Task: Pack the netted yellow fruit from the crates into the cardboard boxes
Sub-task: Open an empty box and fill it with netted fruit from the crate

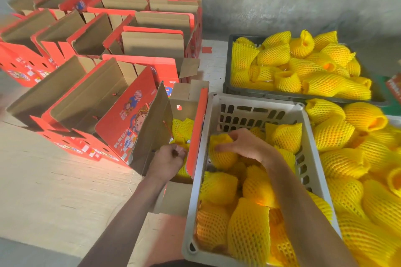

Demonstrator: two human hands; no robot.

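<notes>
Rows of open red cardboard boxes [91,54] stood at the left on flattened cardboard. Nearer, one open box [196,128] held a few netted yellow fruit [182,129]. The left hand [168,159] reached into it, fingers curled; whether they gripped a fruit could not be told. Just beside it stood a pale crate [217,104] full of fruit, where the right hand [243,144] lay with fingers spread over one netted fruit [221,154]. A dark crate [227,86] behind and a pile [358,158] at the right held more.
</notes>
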